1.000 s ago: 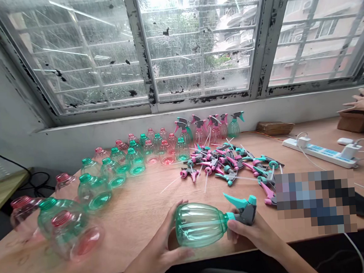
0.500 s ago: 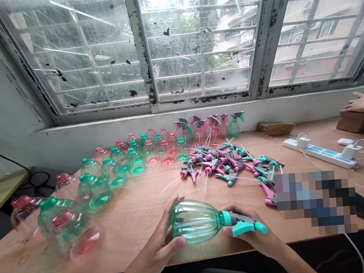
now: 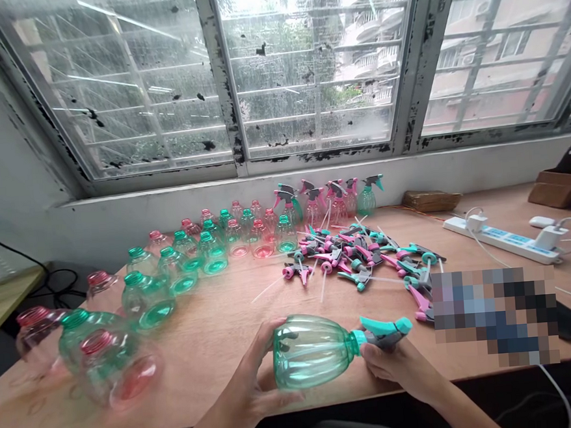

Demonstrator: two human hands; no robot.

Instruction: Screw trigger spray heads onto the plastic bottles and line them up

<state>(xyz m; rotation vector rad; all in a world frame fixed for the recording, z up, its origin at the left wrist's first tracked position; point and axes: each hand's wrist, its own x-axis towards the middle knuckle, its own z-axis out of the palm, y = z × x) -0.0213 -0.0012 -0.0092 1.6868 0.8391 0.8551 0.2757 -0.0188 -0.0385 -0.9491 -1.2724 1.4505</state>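
Observation:
A clear green spray bottle lies on its side in the air above the near table edge, its neck toward the right. My left hand is wrapped round the bottle's base end, with the thumb below. A turquoise and grey trigger sprayer sits on the neck, its turquoise trigger on the upper side. The fingers of my right hand are closed on the sprayer just past its collar, partly hidden by it. Through the green wall a pale dip tube shows faintly.
Open green bottles and pink bottles stand along the left and back. Loose sprayers lie heaped mid-table. Capped bottles stand behind them. A power strip and a cardboard box are at right.
The sprayer has turned on the neck, its trigger swinging from the lower to the upper side. My right fingers have shifted round it. Another person's hand has left the right edge.

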